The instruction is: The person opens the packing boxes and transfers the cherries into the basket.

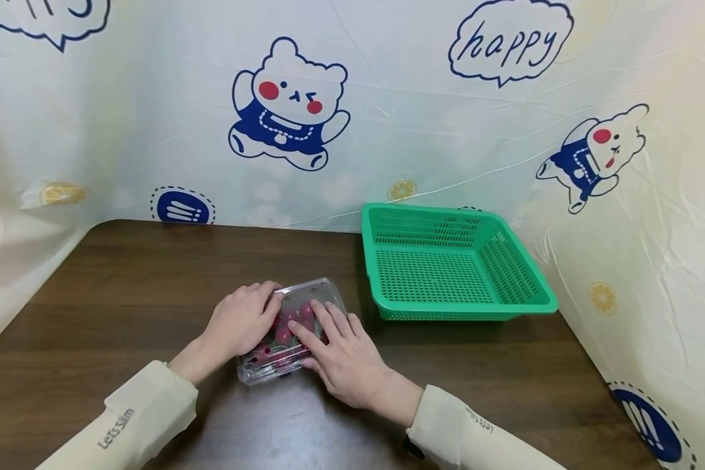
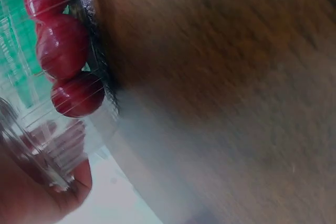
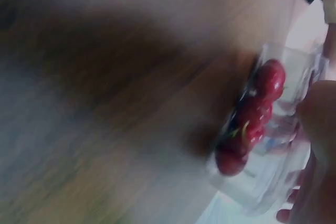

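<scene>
A clear plastic box (image 1: pixel 258 374) with a lid lies at a slant on the table. Small round red fruits (image 1: pixel 284 335) show through it, and in the right wrist view the fruits (image 3: pixel 253 113) have bits of green stem. My left hand (image 1: pixel 241 321) grips the box's left side, fingers bent over its far left corner. Across the right part of the lid lies my right hand (image 1: pixel 349 358), fingers fairly straight and spread, thumb near the front edge. In the left wrist view, several fruits (image 2: pixel 63 48) line the box wall.
A green plastic basket (image 1: pixel 464 307) with slotted walls stands at the back right of the dark wooden table (image 1: pixel 123 281). A pale printed curtain (image 1: pixel 399 117) hangs behind the table and along its sides.
</scene>
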Demonstrator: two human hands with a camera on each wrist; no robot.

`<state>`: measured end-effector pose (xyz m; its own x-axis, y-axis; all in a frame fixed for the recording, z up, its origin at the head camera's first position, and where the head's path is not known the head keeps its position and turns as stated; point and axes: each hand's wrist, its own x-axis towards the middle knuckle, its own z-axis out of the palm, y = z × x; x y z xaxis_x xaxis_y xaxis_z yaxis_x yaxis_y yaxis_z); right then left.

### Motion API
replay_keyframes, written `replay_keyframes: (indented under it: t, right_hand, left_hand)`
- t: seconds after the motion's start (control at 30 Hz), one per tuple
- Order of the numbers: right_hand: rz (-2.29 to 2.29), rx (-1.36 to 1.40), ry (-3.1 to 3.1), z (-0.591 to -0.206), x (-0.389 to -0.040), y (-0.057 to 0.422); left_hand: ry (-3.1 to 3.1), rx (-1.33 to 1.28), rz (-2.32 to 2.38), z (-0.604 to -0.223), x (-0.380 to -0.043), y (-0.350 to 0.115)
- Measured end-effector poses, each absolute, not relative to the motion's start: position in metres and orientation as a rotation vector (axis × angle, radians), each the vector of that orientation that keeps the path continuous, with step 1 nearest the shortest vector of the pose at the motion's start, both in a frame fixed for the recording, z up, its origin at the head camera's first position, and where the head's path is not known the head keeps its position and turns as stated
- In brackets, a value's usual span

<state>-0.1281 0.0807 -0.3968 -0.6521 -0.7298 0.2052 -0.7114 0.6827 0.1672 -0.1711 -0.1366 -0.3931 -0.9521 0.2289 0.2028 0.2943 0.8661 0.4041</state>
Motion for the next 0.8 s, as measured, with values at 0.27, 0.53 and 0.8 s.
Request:
replay_keyframes:
  t: [0.27,0.53,0.8]
  right_hand:
    - [-0.009,1.044,-2.751,-0.386,-0.113,0.068]
    - [0.209,0.962,-2.929,-0.378,-0.102,0.058]
    - [0.466,0.973,-3.026,-0.382,-0.118,0.063]
  left_hand:
    - [-2.885,-0.305,-0.617,-0.393,-0.166,-0.133]
    - [-2.871,-0.274,-0.626,-0.395,-0.165,-0.131]
    - [-2.873,-0.186,-0.655,-0.388,-0.159,-0.13]
